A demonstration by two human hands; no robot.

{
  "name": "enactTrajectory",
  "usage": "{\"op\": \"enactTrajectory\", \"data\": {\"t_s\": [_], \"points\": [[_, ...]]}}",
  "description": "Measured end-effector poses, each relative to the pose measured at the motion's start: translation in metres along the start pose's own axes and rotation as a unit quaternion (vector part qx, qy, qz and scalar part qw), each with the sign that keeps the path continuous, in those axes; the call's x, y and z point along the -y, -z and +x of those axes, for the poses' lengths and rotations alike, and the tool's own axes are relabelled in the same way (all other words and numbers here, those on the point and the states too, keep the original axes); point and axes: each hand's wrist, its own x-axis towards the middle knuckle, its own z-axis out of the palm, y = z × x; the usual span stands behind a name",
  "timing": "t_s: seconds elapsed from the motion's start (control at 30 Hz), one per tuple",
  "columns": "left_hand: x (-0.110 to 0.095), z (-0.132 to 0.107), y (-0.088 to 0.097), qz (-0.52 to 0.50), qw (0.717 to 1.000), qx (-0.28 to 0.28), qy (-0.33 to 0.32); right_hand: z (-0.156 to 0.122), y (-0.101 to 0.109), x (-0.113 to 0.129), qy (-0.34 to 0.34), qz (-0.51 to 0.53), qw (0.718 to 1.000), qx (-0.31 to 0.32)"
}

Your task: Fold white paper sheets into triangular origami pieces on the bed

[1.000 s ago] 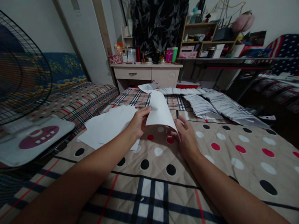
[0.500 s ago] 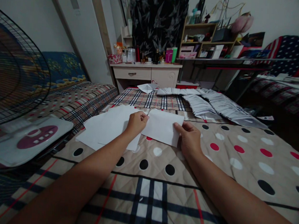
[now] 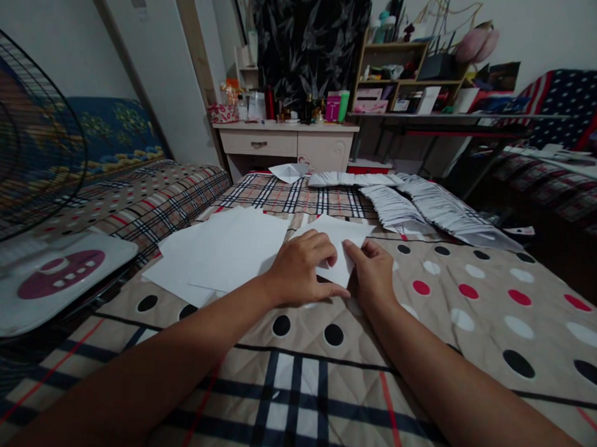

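Note:
A white sheet of paper (image 3: 335,235) lies on the quilt between my hands, partly covered by them. My right hand (image 3: 375,271) pinches the sheet's right edge, thumb on top. My left hand (image 3: 301,267) is over the sheet's left part, its fingers bent and its thumb stretched out toward my right hand. A gap shows between that thumb and the fingers, with nothing gripped in it. To the left, several loose white sheets (image 3: 227,246) lie overlapping, close to my left wrist.
Rows of stacked folded papers (image 3: 444,211) lie at the quilt's far right, and a single folded paper (image 3: 288,172) at its far edge. A fan (image 3: 27,136) stands at left above a white plastic appliance (image 3: 60,278). Behind are a dresser (image 3: 277,144) and a shelf (image 3: 391,78).
My left hand has let go of the sheet's left edge and moved right across it, opening its thumb. My right hand still pinches the right edge. The view has shifted slightly.

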Motion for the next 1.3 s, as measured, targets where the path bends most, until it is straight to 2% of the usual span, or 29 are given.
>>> {"op": "enactTrajectory", "data": {"t_s": [0.13, 0.27, 0.33, 0.4, 0.47, 0.53, 0.63, 0.7, 0.77, 0.9, 0.97, 1.03, 1.13, 1.3], "points": [[-0.006, 0.001, 0.002, 0.023, 0.999, 0.029, -0.03, 0.0, 0.0, 0.001, -0.008, 0.017, 1.0, -0.003], [-0.005, 0.001, 0.002, -0.027, 0.998, 0.034, -0.043, -0.001, -0.001, 0.005, -0.007, 0.033, 0.999, 0.006], [-0.005, 0.001, 0.0, -0.076, 0.997, 0.007, -0.018, -0.003, -0.002, 0.006, -0.012, 0.045, 0.999, 0.012], [-0.004, 0.002, -0.002, -0.139, 0.988, -0.043, 0.051, -0.005, -0.003, 0.008, -0.028, 0.061, 0.997, 0.046], [-0.002, 0.004, -0.004, -0.208, 0.961, -0.107, 0.149, -0.008, -0.005, 0.01, -0.037, 0.066, 0.992, 0.096], [0.002, 0.006, -0.006, -0.282, 0.92, -0.146, 0.231, -0.011, -0.005, 0.012, -0.032, 0.059, 0.989, 0.133], [0.006, 0.007, -0.009, -0.386, 0.857, -0.16, 0.302, -0.012, -0.005, 0.013, -0.01, 0.052, 0.989, 0.142], [0.008, 0.007, -0.01, -0.425, 0.825, -0.169, 0.333, -0.012, -0.005, 0.014, 0.003, 0.051, 0.99, 0.133], [0.008, 0.007, -0.012, -0.434, 0.807, -0.193, 0.351, -0.013, -0.005, 0.014, 0.02, 0.048, 0.991, 0.12], [0.009, 0.007, -0.014, -0.416, 0.8, -0.235, 0.364, -0.018, -0.006, 0.016, 0.043, 0.027, 0.99, 0.135], [0.008, 0.007, -0.014, -0.423, 0.797, -0.226, 0.368, -0.021, -0.007, 0.016, 0.03, 0.018, 0.985, 0.167], [0.008, 0.006, -0.014, -0.454, 0.788, -0.192, 0.369, -0.021, -0.007, 0.015, 0.013, 0.016, 0.982, 0.186], [0.008, 0.004, -0.015, -0.505, 0.773, -0.139, 0.359, -0.02, -0.007, 0.014, -0.008, 0.023, 0.98, 0.2], [0.009, 0.002, -0.015, -0.542, 0.768, -0.07, 0.335, -0.018, -0.006, 0.012, -0.032, 0.039, 0.975, 0.216]]}}
